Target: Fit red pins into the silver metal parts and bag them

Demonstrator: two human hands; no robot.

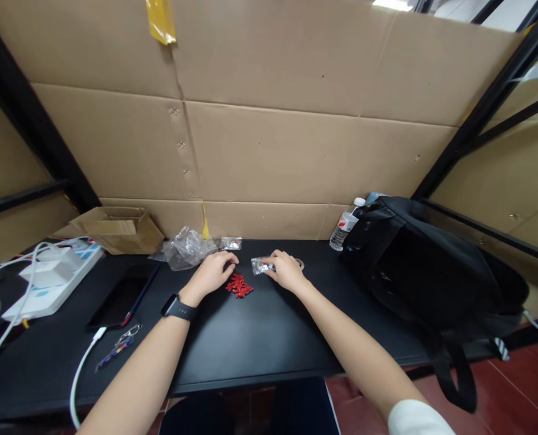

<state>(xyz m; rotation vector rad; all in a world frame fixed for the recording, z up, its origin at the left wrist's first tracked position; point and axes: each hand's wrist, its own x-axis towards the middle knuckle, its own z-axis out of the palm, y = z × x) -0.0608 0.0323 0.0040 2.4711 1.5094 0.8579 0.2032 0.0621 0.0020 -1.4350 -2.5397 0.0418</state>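
My right hand pinches a small clear plastic packet by its right end, just above the table top. What the packet contains is too small to make out. To the left, my left hand rests with curved fingers, a gap showing between thumb and forefinger, and nothing visible in it. Close by its fingertips lies a little heap of small red pieces. Another small clear packet lies beyond the left hand, beside a crumpled clear plastic bag. Partly hidden behind the right hand is a ring-shaped roll.
A brown paper box, a white power strip, a phone and a keyring occupy the left. On the right stand a water bottle and a black backpack. Cardboard walls the back.
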